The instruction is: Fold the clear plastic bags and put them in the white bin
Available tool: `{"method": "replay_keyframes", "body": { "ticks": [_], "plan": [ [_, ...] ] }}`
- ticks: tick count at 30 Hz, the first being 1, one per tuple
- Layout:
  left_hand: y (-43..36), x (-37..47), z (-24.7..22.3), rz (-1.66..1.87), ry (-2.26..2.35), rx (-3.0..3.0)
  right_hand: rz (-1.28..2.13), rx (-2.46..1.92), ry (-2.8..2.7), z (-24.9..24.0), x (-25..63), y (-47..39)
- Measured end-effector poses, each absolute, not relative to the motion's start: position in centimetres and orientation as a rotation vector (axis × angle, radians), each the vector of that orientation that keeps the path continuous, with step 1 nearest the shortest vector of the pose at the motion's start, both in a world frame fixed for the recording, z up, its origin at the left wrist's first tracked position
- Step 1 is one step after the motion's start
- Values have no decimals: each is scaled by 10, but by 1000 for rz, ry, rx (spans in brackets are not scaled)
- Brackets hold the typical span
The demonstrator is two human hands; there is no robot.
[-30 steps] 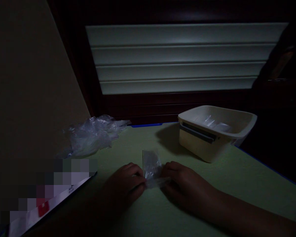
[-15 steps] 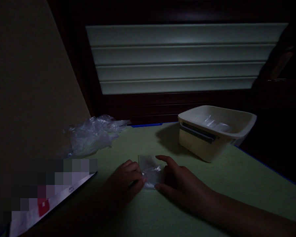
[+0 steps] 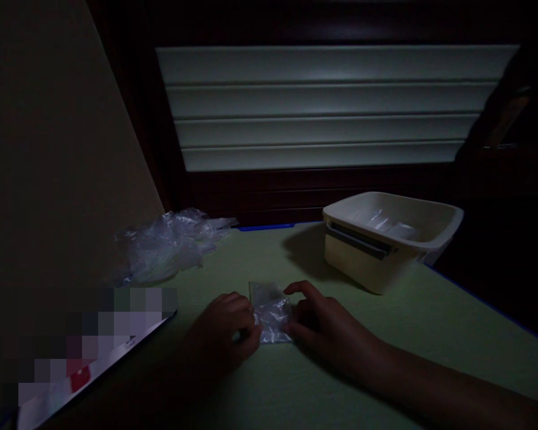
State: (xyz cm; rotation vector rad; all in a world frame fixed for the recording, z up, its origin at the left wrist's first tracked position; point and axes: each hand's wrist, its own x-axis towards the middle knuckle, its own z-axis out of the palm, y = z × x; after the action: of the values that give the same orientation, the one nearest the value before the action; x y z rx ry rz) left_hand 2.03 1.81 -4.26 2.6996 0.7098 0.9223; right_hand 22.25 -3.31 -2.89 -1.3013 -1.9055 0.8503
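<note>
A small folded clear plastic bag [image 3: 272, 315] lies on the green tabletop [image 3: 341, 382], its surface wrinkled and shiny. At its left edge, my left hand [image 3: 228, 325] has curled fingers, with thumb and forefinger closed on the film. My right hand [image 3: 323, 319] is at the right edge: its forefinger arches over the upper corner, the thumb touches lower down, and the other fingers are curled in against the bag. The dim light hides the exact contact of the fingertips.
A crumpled heap of clear plastic bags [image 3: 170, 245] lies at the back left. At the back right stands a cream plastic bin [image 3: 354, 266] with some clear plastic inside. A partly blurred-out flat panel [image 3: 103, 364] is at the left. Behind is a slatted panel [image 3: 323, 98].
Both hands have shifted very slightly, the left thumb moving a little left. The bag looks flatter, with its wrinkles changed. The bin and the heap have stayed put.
</note>
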Motion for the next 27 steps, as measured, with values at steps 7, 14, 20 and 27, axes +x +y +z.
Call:
{"method": "replay_keyframes", "body": {
  "ticks": [7,14,20,27],
  "plan": [
    [12,21,-38,864,781,2749,702,-1390,-1964,-29,218,-35],
    [10,21,-35,801,688,2916,480,-1369,-2191,-26,216,-36],
    [10,19,-36,786,687,3043,339,-1435,-2300,-22,217,-39],
    [6,19,-30,720,726,3118,143,-1504,-2364,-18,222,-40]
  ]
}}
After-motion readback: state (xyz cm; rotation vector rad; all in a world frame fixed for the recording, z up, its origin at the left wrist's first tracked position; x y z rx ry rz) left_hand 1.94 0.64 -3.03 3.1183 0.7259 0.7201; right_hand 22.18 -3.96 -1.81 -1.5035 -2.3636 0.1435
